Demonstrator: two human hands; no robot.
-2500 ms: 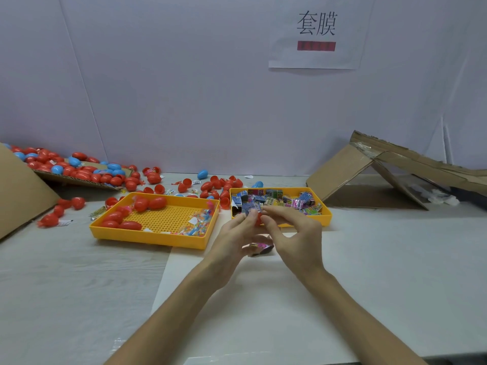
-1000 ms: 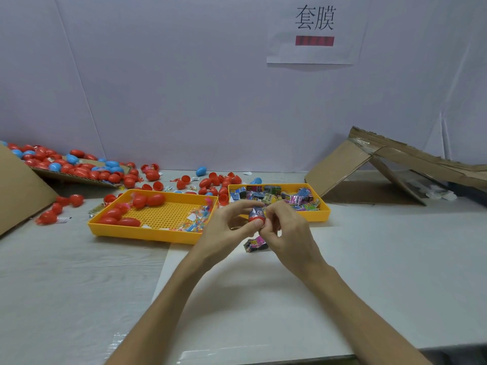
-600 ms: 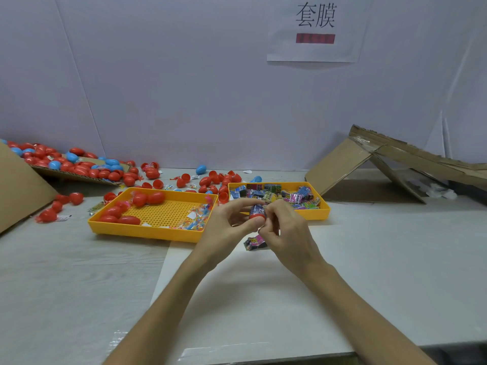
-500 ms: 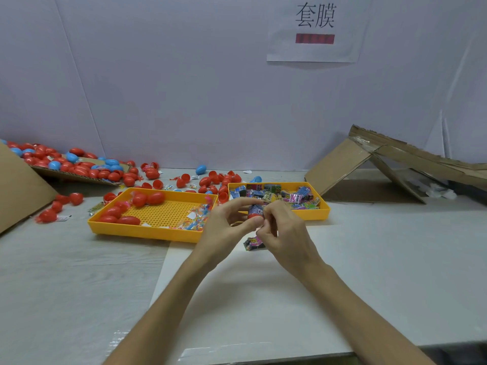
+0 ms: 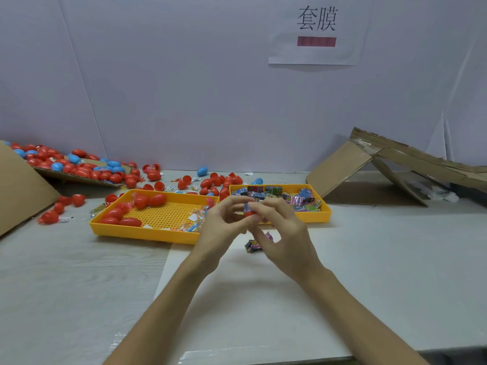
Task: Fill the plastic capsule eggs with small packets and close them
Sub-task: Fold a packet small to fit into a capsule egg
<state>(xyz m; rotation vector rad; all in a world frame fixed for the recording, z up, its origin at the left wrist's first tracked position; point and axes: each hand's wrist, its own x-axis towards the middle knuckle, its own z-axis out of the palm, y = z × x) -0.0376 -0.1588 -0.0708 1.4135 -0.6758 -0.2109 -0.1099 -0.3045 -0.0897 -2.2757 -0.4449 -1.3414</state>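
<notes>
Pinching the red egg half (image 5: 249, 214) up in the air by the packet tray (image 5: 319, 217), the left hand (image 5: 221, 227) holds it tight while the right hand (image 5: 279, 233) pinches a small packet (image 5: 247, 206) that has just gone into its top, so closing comes next.

Two trays side by side, mid table (image 5: 395, 259).
Left tray (image 5: 147, 234): eggs (image 5: 150, 200) at left end, bags (image 5: 196, 222) at right end.
Right tray (image 5: 326, 214): packets (image 5: 297, 200).
Loose eggs (image 5: 213, 181) behind trays.
Pile (image 5: 79, 167) on cardboard, far left.
Folded carton (image 5: 369, 164) right of right tray.
Sign (image 5: 316, 35) on wall behind.
Left hand (image 5: 221, 227) and right hand (image 5: 284, 233) before trays, both gripping egg (image 5: 249, 211).
Single packet (image 5: 253, 245) on table beneath.
</notes>
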